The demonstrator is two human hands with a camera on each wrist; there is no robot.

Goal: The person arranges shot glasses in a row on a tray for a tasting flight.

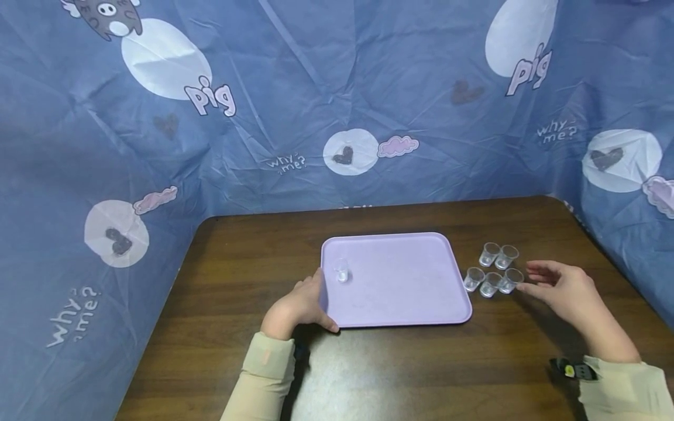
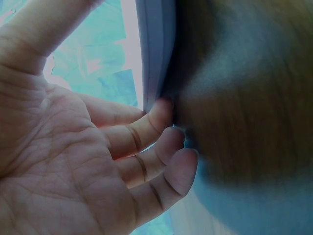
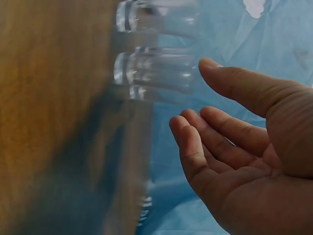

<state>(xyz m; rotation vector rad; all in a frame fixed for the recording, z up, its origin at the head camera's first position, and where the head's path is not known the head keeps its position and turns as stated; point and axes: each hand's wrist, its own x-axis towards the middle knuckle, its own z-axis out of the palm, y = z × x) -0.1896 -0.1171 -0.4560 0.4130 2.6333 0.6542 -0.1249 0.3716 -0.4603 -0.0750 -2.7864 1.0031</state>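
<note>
Your right hand [image 1: 571,295] is on the right side of the lavender tray [image 1: 402,280], beyond a group of five clear plastic cups, and it is the nearer hand to them. The closest, the rightmost front cup [image 1: 512,281], lies on the tray side of your right hand, just beside your thumb tip. It stands upright, its long axis vertical and its wide mouth facing up. Your right hand grasps nothing: thumb and fingers are parted and relaxed, and the right wrist view suggests a slight gap between thumb and rim.

Between that cup and the tray stand the middle front cup [image 1: 491,285] and the left front cup [image 1: 474,279], the latter right by the tray's right edge; whether they touch, you cannot tell from here. Behind this row, also right of the tray, are two rear cups [image 1: 489,254]. The close neighbours and the tray's raised rim look like the main obstacles on the tray side.

Your left hand [image 1: 296,307] holds the tray's near-left corner, fingers along the left edge and thumb at the near edge. A single cup [image 1: 342,272] stands upright on the tray, towards its left side. Brown wooden table [image 1: 237,298] surrounds the tray; a blue printed cloth [image 1: 295,70] hangs behind it.
</note>
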